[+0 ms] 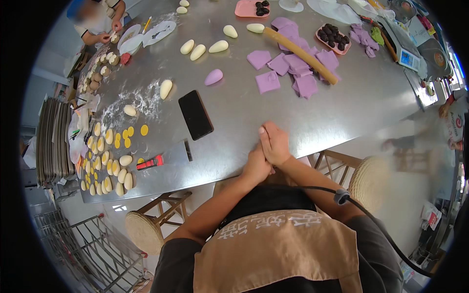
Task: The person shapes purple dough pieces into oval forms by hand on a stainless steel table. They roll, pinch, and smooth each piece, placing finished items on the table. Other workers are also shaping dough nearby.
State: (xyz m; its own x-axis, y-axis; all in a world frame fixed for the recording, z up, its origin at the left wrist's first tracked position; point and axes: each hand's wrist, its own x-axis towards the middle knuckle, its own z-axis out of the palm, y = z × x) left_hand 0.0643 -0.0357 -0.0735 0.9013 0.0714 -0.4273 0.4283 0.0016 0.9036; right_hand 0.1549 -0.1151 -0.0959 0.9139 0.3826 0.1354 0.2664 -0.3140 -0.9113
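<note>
At the table's near edge, my left hand (257, 165) and my right hand (276, 144) are clasped together. The fingers of both are closed, and no object shows between them; the palms are hidden. Left of them lies a dough scraper (171, 157) with a red and black handle. A dark phone (196, 115) rests beyond it. Farther off are a lilac egg-shaped dough piece (213, 77) and several cream ones, one of them a cream dough piece (166, 89). A wooden rolling pin (303, 56) lies across stacked lilac dough squares (268, 82).
Pink trays hold dark balls, one a pink tray (348, 47). Cream dough pieces with yellow discs (127, 133) cover the left end of the metal table (356, 105). A person (100, 24) works at the far left. Woven stools (144, 231) and a metal rack (102, 244) stand below.
</note>
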